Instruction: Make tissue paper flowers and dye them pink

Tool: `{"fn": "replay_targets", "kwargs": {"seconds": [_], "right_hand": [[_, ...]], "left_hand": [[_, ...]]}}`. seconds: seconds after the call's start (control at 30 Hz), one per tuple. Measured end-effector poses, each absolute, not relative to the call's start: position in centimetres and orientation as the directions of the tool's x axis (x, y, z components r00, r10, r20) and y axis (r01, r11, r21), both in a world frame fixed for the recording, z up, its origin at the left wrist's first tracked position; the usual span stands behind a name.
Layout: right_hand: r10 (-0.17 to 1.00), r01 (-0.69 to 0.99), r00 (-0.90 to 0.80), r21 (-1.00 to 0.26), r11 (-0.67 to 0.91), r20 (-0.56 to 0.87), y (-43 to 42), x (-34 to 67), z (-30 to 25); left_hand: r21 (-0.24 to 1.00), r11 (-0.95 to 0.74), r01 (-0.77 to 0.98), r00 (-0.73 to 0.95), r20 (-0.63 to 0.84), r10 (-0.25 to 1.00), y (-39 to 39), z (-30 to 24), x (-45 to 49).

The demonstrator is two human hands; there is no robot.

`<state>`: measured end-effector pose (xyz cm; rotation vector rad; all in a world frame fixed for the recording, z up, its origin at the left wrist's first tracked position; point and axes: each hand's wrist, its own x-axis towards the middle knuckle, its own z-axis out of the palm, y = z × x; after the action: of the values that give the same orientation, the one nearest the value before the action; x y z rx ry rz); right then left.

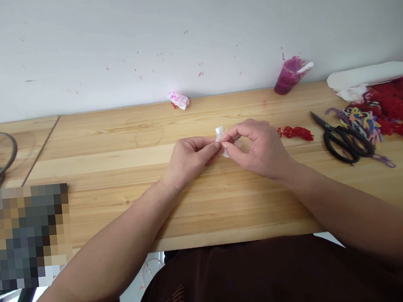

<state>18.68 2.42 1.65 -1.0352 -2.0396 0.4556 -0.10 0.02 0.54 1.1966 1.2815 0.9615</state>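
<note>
My left hand (195, 157) and my right hand (257, 146) meet over the middle of the wooden table. Thumb and forefinger of each are pinched together on a small folded piece of white paper (219, 132), perhaps tissue. Its upper end sticks up beyond the fingertips and a bit shows below; the fingers hide the rest. A small bundle of red yarn (297, 133) lies just right of my right hand. Black-handled scissors (342, 143) rest farther right, blades pointing away to the upper left.
Against the wall stand a crumpled pink-stained tissue (178, 100) and a tilted cup of purple liquid (288, 75). Multicoloured yarn scraps (364, 120), a red yarn heap (397, 105) and a white roll (369, 75) lie at the right. A grey cable (13, 151) curls at far left.
</note>
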Motion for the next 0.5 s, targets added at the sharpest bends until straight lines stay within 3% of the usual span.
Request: {"fn": "replay_targets", "kwargs": {"seconds": [0.33, 0.5], "right_hand": [[0.805, 0.500, -0.354, -0.631, 0.593, 0.477, 2.51, 18.68, 1.66], [0.792, 0.570, -0.355, -0.557, 0.605, 0.497, 2.22, 18.59, 1.56]], "left_hand": [[0.975, 0.170, 0.146, 0.074, -0.182, 0.980, -0.04, 0.82, -0.01], [0.967, 0.138, 0.214, 0.063, -0.155, 0.986, -0.08, 1.04, 0.00]]}}
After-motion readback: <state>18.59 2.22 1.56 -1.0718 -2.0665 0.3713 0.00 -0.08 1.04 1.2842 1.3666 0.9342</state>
